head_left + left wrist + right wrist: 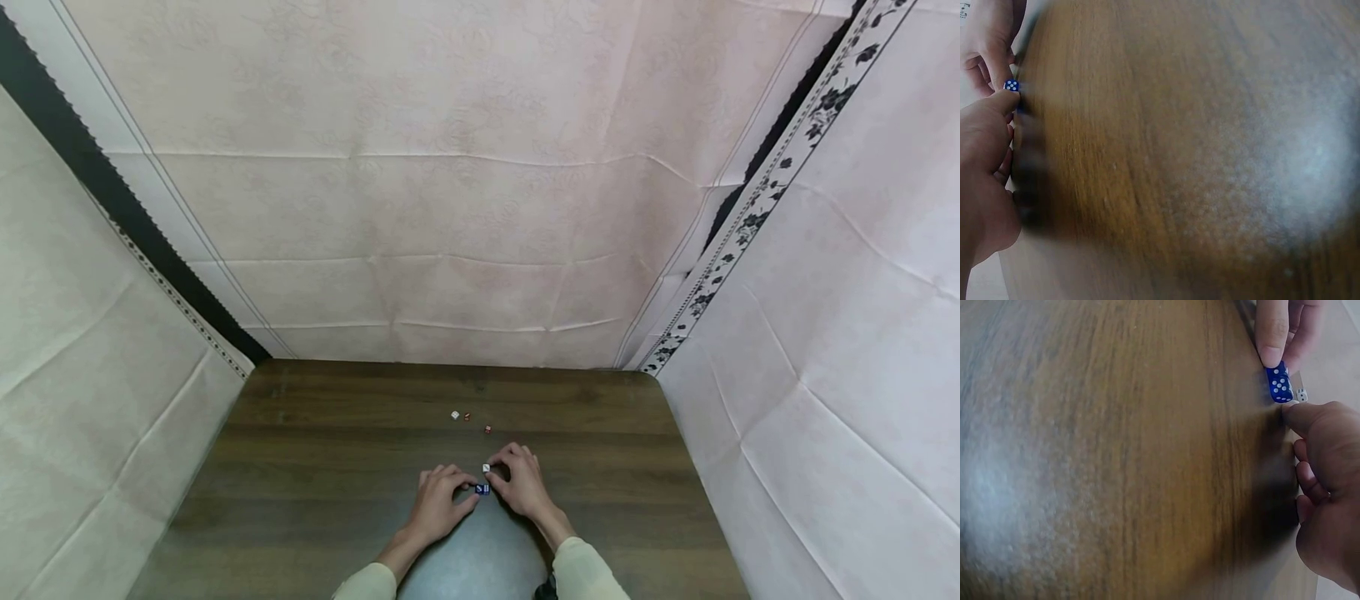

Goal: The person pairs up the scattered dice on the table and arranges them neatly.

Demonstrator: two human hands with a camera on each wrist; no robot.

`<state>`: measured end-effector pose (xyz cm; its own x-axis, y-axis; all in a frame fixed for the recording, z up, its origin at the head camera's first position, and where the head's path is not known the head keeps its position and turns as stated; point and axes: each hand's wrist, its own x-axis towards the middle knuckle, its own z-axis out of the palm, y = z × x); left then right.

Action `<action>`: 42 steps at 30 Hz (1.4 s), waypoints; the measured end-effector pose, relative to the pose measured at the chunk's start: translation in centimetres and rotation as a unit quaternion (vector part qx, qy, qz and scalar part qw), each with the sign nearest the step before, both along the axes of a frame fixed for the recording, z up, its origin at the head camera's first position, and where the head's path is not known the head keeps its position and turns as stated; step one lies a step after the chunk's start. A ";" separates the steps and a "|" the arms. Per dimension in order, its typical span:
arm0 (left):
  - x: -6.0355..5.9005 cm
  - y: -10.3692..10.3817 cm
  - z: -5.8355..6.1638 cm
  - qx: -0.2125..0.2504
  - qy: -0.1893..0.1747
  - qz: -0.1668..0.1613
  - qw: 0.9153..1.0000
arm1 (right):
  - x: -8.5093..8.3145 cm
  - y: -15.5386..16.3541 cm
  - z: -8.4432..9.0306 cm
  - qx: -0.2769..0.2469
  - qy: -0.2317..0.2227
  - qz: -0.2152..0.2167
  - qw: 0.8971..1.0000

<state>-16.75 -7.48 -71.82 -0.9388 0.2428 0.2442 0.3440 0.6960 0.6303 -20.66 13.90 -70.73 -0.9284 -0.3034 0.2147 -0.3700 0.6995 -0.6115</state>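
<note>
Pale sleeves (pixel 367 582) are lying nearest the camera, over the wooden table (pixel 285 467). From the left, the left hand (pixel 438 502) is pinching 2 blue dice (pixel 482 489), thumb and index finger clamped on them. Side by side, these dice are sitting at its fingertips, about midway between the table's left and right edges. Just beyond them, towards the far edge, the right hand (pixel 520 481) is pinching a white die (pixel 486 468) between thumb and index fingertip; whether that thumb is also touching the blue pair, I cannot tell.

Only the head view is showing 3 more dice between the hands and the far edge: a second white die (pixel 454 415), a reddish die (pixel 467 417) just beside it, and another reddish die (pixel 487 429) nearer the hands. The left wrist view is showing 5 white pips on a blue face. The right wrist view is showing the pipped blue pair with the pinched white die just to its right.
</note>
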 end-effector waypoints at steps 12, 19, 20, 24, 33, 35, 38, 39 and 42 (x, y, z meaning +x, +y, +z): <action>0.1 -0.3 0.0 0.014 0.007 -0.008 1.000 | 0.1 0.0 -0.1 0.000 -0.004 -0.003 1.000; 0.1 -0.5 0.4 0.047 -0.027 -0.016 0.998 | 0.0 0.1 -0.1 0.001 -0.016 -0.003 1.000; 0.1 -0.5 0.4 0.050 -0.029 -0.016 0.998 | 0.0 0.1 -0.1 0.002 -0.015 -0.001 1.000; 0.0 -0.6 0.6 0.058 -0.025 -0.016 0.998 | 0.0 0.1 0.0 -0.001 -0.017 0.001 1.000; -0.6 -1.0 1.6 0.094 -0.030 -0.016 0.995 | -0.1 0.1 0.0 -0.008 -0.008 -0.005 1.000; -0.9 -1.2 1.7 0.099 -0.021 -0.016 0.995 | -0.1 0.1 0.0 -0.006 -0.010 -0.005 1.000; -1.3 -1.3 1.9 0.108 -0.007 -0.011 0.994 | -0.1 0.1 0.0 -0.003 -0.014 -0.005 1.000; -1.5 -1.4 2.0 0.109 -0.001 -0.009 0.994 | -0.1 0.1 0.0 -0.003 -0.016 -0.005 1.000; -2.0 -1.6 2.2 0.113 0.017 -0.001 0.993 | -0.1 0.1 0.1 0.000 -0.025 -0.008 1.000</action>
<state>-18.76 -9.09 -69.63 -0.9289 0.1799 0.3237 0.3684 0.5372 0.7587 -20.74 14.00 -70.67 -0.9426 -0.2885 0.1683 -0.3280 0.7045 -0.6293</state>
